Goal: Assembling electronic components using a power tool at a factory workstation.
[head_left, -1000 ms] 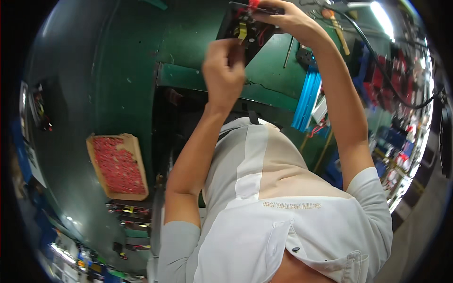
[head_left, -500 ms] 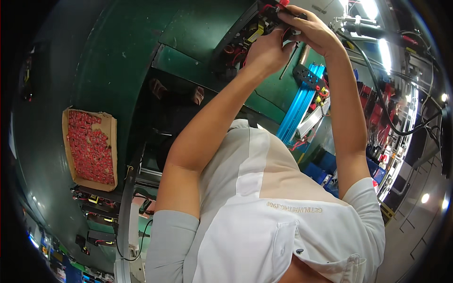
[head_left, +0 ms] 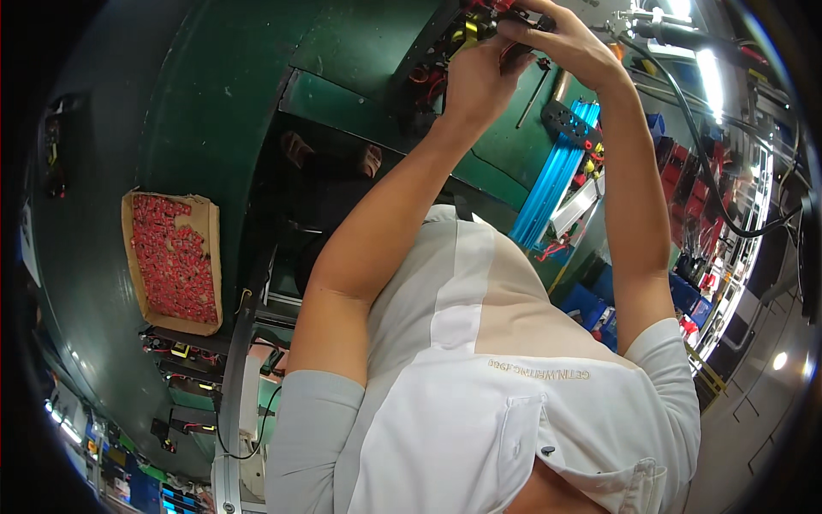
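Note:
At the top edge of the head view, an open dark electronics casing [head_left: 432,60] holds a yellow block-shaped part [head_left: 467,32] and red wiring. Both of my hands are at its right end. My left hand [head_left: 481,79] bends over the casing's near side, its fingertips closed around something by the red and dark wires and partly hidden. My right hand [head_left: 567,44] comes in from the right, its thumb and fingers closed on a small dark part I cannot make out. A thin dark rod [head_left: 534,94] slants down from just below my hands.
A blue ribbed metal profile [head_left: 555,184] and a black plate with holes [head_left: 568,125] lie right of the casing. A cardboard tray [head_left: 217,265] of small red parts stands on the left, near more wired casings [head_left: 181,351]. A black cable [head_left: 704,184] hangs at right.
The whole view has shifted slightly. My left wrist has turned and that hand is drawn in closer to the right one. Both hands stay at the casing's right end.

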The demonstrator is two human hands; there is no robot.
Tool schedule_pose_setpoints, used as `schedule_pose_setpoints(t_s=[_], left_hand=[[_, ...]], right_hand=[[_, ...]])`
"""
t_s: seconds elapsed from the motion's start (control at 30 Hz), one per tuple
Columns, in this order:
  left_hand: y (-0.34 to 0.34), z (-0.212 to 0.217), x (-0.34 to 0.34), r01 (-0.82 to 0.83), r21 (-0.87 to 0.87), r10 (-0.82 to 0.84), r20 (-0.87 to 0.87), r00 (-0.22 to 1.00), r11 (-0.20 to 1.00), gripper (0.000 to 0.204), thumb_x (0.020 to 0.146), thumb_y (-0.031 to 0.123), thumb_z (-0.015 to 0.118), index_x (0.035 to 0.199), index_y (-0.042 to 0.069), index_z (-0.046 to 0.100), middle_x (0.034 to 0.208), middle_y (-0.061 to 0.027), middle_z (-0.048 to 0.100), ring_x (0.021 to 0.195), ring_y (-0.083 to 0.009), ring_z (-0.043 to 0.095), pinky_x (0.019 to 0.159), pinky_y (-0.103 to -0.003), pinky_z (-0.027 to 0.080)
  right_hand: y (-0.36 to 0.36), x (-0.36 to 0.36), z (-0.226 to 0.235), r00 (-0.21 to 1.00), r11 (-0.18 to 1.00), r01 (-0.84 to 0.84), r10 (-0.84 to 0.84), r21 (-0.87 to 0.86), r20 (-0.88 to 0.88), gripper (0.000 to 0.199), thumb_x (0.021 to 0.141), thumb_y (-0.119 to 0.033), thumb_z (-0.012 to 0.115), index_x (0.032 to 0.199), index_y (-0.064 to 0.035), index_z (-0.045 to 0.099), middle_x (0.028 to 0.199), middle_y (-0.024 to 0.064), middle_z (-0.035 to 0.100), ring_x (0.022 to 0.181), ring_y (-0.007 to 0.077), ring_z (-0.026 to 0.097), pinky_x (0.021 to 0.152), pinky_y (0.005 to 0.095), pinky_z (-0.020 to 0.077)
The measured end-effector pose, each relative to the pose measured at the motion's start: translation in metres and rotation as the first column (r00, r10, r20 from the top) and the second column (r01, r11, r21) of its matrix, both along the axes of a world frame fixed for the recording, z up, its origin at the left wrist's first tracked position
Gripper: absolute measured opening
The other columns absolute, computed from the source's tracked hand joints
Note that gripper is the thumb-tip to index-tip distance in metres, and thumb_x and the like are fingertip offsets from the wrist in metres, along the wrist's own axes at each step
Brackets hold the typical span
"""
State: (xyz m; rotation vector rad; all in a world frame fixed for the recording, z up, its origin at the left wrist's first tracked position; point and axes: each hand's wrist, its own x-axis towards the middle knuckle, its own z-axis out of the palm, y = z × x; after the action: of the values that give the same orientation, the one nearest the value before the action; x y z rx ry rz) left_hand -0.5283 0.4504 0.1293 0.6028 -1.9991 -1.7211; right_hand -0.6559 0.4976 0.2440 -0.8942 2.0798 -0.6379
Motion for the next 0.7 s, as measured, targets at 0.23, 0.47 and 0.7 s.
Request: schedule_pose_setpoints(t_s=[0.23, 0.47, 0.7], left_hand=[[0.008, -0.004, -0.001, -0.059, 0.017, 0.060, -0.061, 0.996, 0.998, 0.030, 0.092, 0.029, 0.074, 0.107, 0.004, 0.072, 0.085, -0.0136, 0.073, 0.074, -0.0315, 0.070, 0.068, -0.038, 0.053], [0.008, -0.007, -0.003, -0.135, 0.075, 0.147, -0.195, 0.970, 0.988, 0.027, 0.087, 0.023, 0.076, 0.110, 0.009, 0.073, 0.092, -0.0162, 0.073, 0.081, -0.0362, 0.070, 0.073, -0.044, 0.054], [0.012, -0.002, -0.006, -0.147, 0.069, 0.156, -0.163, 0.974, 0.987, 0.031, 0.086, 0.023, 0.076, 0.115, 0.011, 0.073, 0.090, -0.0164, 0.073, 0.082, -0.0354, 0.070, 0.073, -0.045, 0.054]], right_hand=[[0.004, -0.001, -0.002, 0.973, 0.990, -0.141, 0.143, 0.025, -0.181, 0.056, 0.090, -0.030, 0.078, 0.136, -0.0032, 0.060, 0.126, 0.0151, 0.060, 0.118, 0.0262, 0.058, 0.102, 0.0377, 0.0461], [0.000, -0.015, -0.018, 0.973, 0.999, 0.011, -0.020, -0.042, -0.229, 0.048, 0.092, -0.025, 0.077, 0.132, -0.0030, 0.060, 0.117, 0.0078, 0.064, 0.109, 0.0182, 0.061, 0.095, 0.0313, 0.0495], [-0.016, -0.004, 0.011, 0.972, 0.970, 0.212, -0.222, 0.118, 0.078, 0.034, 0.098, -0.029, 0.069, 0.124, -0.0075, 0.063, 0.113, -0.0006, 0.063, 0.101, 0.0099, 0.054, 0.083, 0.0249, 0.0452]])
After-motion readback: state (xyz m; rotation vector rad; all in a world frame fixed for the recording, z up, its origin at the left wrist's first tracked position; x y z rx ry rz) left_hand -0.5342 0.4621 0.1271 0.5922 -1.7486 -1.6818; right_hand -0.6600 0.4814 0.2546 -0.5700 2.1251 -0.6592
